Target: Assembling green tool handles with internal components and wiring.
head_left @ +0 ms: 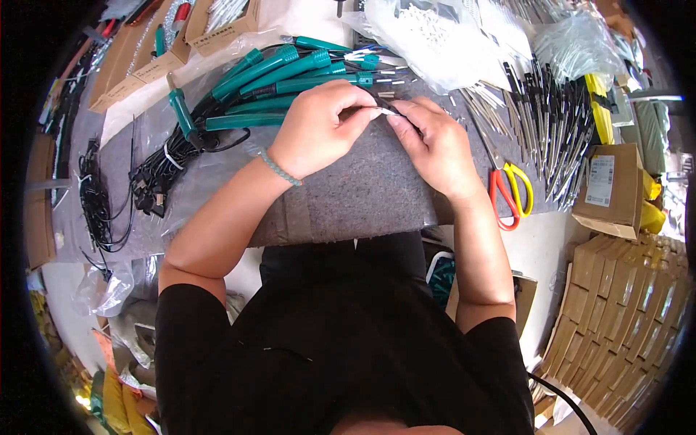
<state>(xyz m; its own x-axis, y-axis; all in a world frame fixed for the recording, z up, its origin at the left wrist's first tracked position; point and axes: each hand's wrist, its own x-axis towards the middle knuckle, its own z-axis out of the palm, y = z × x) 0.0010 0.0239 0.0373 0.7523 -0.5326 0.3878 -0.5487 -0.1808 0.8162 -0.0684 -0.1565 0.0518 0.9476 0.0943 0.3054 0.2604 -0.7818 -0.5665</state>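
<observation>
My left hand [319,127] and my right hand [431,141] meet over a grey felt mat [362,196] and pinch a thin silver metal rod [384,111] between their fingertips. A beaded bracelet circles my left wrist. Just beyond my hands lies a bundle of green-handled soldering irons [283,76] with black cords [167,163] trailing left. Several loose thin metal tips [395,83] lie on the mat right by the irons' ends.
Red and yellow scissors [507,188] lie to the right of my right hand. Rows of dark metal rods [558,130] fill the right side. Clear plastic bags [428,36], cardboard boxes [616,188], stacked brown cartons [623,304] and black cable ties [98,196] surround the mat.
</observation>
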